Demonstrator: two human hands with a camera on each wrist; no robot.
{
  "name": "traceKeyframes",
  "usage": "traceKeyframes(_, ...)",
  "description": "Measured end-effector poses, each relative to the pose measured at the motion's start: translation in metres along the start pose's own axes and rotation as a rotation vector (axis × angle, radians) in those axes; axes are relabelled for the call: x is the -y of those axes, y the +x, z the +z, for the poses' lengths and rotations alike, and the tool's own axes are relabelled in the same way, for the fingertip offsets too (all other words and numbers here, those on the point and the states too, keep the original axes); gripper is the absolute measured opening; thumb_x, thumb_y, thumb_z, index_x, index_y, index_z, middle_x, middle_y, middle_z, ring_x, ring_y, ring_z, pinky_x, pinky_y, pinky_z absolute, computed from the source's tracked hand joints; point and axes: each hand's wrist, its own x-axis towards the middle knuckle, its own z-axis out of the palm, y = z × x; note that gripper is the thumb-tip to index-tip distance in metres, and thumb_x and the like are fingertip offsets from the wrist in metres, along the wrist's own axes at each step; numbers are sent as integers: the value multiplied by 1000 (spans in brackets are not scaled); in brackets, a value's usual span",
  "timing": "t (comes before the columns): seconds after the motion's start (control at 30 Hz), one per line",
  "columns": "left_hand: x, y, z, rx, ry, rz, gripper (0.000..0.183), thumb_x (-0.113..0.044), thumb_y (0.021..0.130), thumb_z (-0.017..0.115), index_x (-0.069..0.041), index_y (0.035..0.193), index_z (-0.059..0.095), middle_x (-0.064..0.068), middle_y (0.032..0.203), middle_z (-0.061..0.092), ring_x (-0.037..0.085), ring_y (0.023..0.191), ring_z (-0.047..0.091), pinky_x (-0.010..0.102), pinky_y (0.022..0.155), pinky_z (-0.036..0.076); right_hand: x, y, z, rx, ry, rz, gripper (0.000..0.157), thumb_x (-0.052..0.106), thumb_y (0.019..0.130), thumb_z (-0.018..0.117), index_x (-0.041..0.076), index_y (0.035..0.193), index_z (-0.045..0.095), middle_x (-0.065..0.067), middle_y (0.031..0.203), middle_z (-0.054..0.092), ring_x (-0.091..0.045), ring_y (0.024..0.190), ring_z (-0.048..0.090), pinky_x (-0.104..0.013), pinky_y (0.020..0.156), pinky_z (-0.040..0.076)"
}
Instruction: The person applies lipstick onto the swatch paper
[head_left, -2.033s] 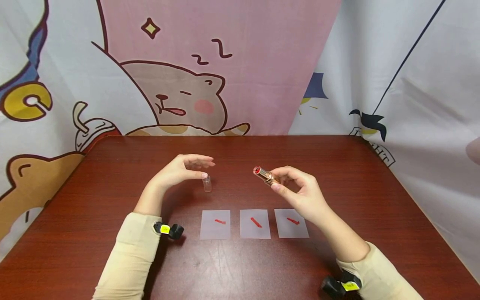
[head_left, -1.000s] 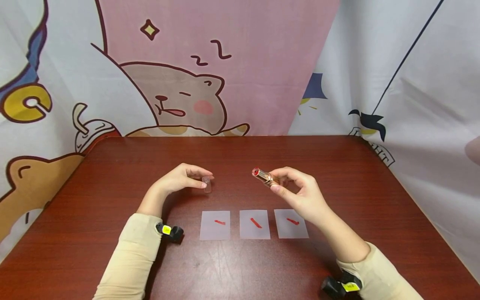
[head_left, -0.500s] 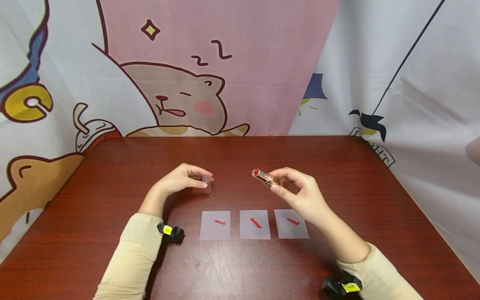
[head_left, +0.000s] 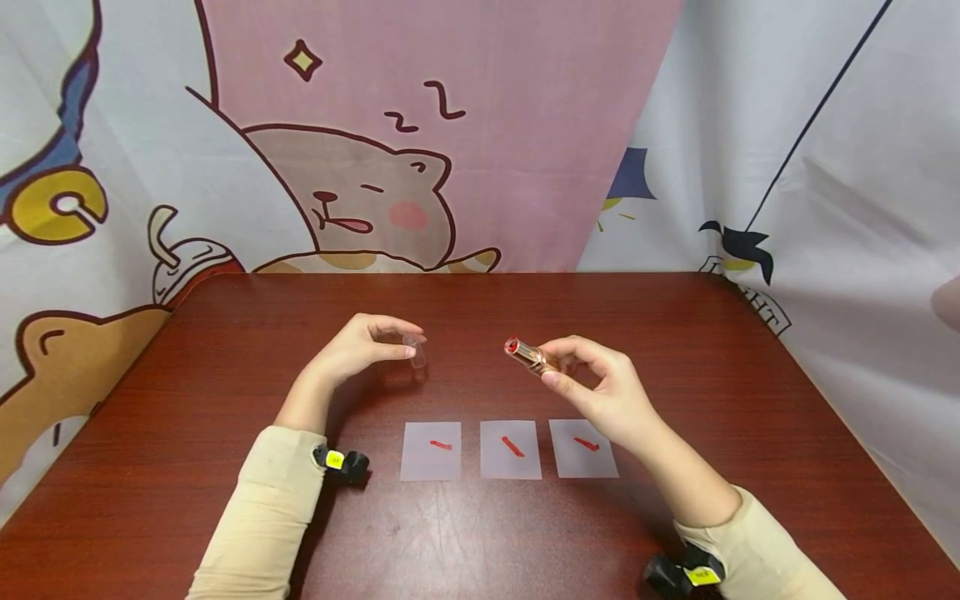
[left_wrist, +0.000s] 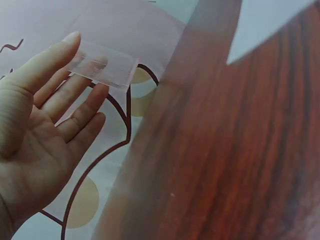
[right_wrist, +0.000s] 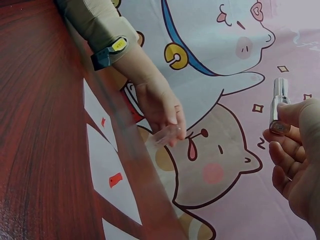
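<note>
My left hand (head_left: 366,346) pinches a clear lipstick cap (head_left: 417,357) between thumb and fingers, held a little above the table. In the left wrist view the see-through cap (left_wrist: 107,67) lies between the thumb tip and the fingertips. To the right, my right hand (head_left: 600,379) grips a gold lipstick (head_left: 531,355) by its base, with the red tip facing up and left. The right wrist view shows the shiny lipstick tube (right_wrist: 279,102) between thumb and fingers. The lipstick and cap are apart.
Three white paper squares lie in a row on the brown table (head_left: 480,542): left paper (head_left: 420,462), middle paper (head_left: 498,467) and right paper (head_left: 577,462). Each bears a red stroke. A cartoon-printed curtain (head_left: 525,125) hangs behind and beside the table.
My left hand first lowered to the cap standing on the table, took hold of it and has now lifted it slightly. My right hand with the lipstick has hardly moved.
</note>
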Motion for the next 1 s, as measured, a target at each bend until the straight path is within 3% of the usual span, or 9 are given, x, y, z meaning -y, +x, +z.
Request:
traceKeyframes(0.2,-27,-4,4,-60,-3,44,29,2,83,71,9,110,66,24,105,67,20,94,62,28,81,48,1,0,0,5,10,9,30,-13,78,70,3,103,68,-2,79,62,-15,70,54,-24,61,45)
traceKeyframes(0.47,-17,3,5,-131,-77,105,29,-1,81,74,4,109,68,14,99,70,24,89,67,29,77,52,0,0,1,13,20,6,30,-14,78,70,2,103,67,-2,80,62,-15,69,54,-24,60,45)
traceKeyframes(1.0,-50,1,17,-238,-93,203,24,0,80,76,2,103,69,6,91,72,23,87,64,30,77,51,0,-1,2,20,16,31,29,-11,79,70,5,104,68,-2,80,63,-15,70,55,-25,62,46)
